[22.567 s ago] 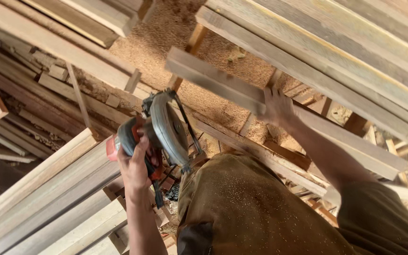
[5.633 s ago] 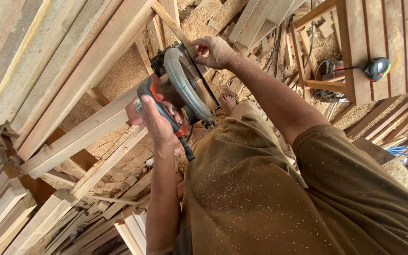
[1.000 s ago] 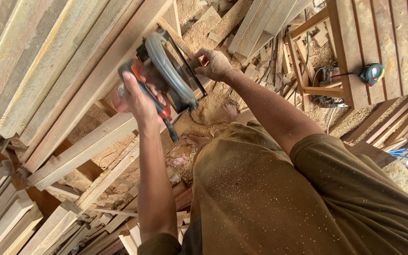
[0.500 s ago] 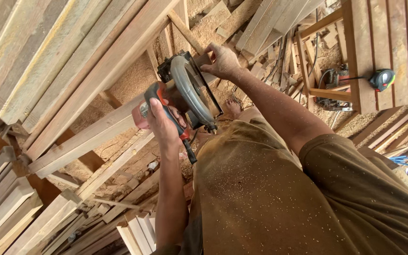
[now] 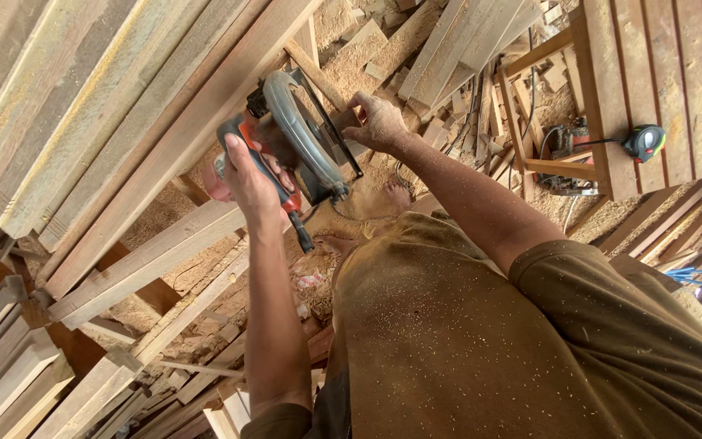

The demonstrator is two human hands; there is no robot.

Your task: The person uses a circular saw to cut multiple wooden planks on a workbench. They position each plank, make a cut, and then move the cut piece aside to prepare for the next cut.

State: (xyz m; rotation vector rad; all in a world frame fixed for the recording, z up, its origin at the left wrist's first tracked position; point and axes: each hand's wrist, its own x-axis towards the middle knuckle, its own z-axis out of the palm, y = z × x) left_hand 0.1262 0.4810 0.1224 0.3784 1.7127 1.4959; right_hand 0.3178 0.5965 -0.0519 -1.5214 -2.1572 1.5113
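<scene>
Nearest the camera is the person's brown, sawdust-speckled shirt (image 5: 481, 341), with both bare arms reaching away from it. The left hand (image 5: 247, 175) is wrapped tight around the red-and-black handle of a handheld circular saw with a grey metal blade guard (image 5: 298, 138), which is held in the air above the wood-strewn floor. The right hand (image 5: 379, 122) is closed on the saw's far side, by the dark base plate (what exactly its fingers pinch cannot be told). Under the saw run long pale wooden planks (image 5: 148, 260), slanting across the view. Farther off, a green-and-black tape measure (image 5: 645, 141) lies on a slatted wooden frame (image 5: 652, 73).
</scene>
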